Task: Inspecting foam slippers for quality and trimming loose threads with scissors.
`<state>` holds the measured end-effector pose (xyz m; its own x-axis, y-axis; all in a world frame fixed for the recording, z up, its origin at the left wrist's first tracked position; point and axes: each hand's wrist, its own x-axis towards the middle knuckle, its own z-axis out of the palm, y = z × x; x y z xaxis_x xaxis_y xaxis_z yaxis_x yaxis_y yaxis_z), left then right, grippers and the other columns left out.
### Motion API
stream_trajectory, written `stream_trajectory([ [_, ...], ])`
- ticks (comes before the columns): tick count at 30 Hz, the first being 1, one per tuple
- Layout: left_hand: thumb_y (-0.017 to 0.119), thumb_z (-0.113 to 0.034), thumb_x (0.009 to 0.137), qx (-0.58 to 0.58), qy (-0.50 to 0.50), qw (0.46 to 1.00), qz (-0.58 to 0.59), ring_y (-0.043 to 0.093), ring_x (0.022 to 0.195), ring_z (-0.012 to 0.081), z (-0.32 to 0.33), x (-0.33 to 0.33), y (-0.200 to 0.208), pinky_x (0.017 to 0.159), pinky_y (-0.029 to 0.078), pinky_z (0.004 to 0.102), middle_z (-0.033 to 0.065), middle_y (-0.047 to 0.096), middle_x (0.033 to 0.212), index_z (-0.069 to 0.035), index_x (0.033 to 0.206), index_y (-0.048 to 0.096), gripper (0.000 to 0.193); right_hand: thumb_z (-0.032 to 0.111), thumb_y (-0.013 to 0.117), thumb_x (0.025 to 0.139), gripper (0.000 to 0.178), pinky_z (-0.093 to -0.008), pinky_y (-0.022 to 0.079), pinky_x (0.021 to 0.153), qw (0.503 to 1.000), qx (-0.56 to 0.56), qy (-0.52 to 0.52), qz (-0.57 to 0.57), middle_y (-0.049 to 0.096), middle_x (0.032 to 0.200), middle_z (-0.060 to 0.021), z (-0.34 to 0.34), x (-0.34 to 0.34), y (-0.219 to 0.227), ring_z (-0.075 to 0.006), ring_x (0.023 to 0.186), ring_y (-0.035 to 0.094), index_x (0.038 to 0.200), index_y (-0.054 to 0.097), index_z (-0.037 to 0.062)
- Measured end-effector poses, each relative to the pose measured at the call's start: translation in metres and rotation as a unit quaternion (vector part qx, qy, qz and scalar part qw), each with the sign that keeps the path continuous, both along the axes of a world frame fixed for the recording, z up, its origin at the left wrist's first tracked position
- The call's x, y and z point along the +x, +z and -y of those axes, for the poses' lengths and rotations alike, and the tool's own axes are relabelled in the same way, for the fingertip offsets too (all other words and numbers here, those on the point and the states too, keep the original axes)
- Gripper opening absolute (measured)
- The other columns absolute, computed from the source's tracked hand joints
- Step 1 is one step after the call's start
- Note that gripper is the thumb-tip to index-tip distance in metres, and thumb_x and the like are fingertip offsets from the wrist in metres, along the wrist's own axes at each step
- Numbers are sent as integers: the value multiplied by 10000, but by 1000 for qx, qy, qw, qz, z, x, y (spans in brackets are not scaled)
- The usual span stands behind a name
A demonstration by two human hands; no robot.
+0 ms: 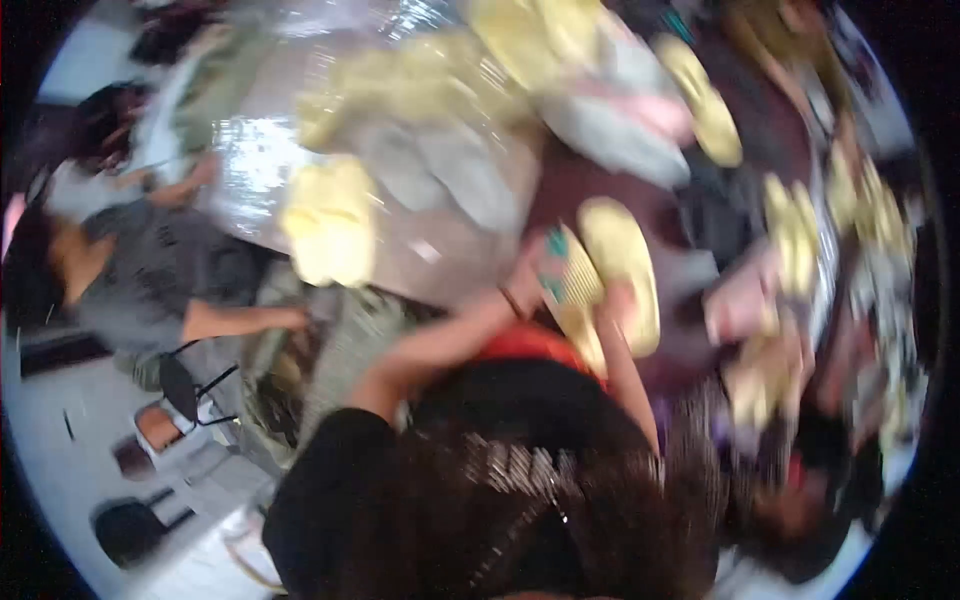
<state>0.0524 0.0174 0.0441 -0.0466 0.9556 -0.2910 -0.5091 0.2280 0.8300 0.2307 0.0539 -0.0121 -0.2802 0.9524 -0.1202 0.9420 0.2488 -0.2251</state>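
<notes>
In front of my body are two pale yellow slippers, smeared by motion. My left hand [535, 275] grips the edge of the left slipper [573, 295], whose ribbed face shows. Small teal patches sit at these fingers; I cannot make out what they are. Around the lower part of the right slipper [620, 240], my right hand [615, 303] is closed, its fingers partly hidden. Both slippers are close together, toes pointing away from me.
A dark red table [570, 195] lies ahead. A yellow slipper pair [332, 220], grey slippers [440, 175] and shiny plastic wrap [255, 160] lie at left. Grey and pink footwear [620, 125] lies beyond. People sit on both sides; a person's forearm [245, 320] reaches in from the left.
</notes>
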Motion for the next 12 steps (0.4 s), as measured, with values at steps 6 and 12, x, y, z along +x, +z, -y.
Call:
stream_trajectory([
  [6,561,-159,694,-51,-1,917,-395,518,868,250,-14,-10,-10,760,409,338,130,531,954,-60,1094,419,437,192,627,548,347,-376,408,733,995,-15,-74,64,494,941,-203,-25,19,-33,-330,839,485,825,570,-9],
  [12,609,-193,668,-56,-30,836,-545,441,1051,284,19,-45,-47,847,354,372,172,372,1219,-110,1195,365,587,203,640,583,501,-424,356,814,970,184,70,-140,493,1042,-147,-21,-24,31,-321,941,462,1064,528,116],
])
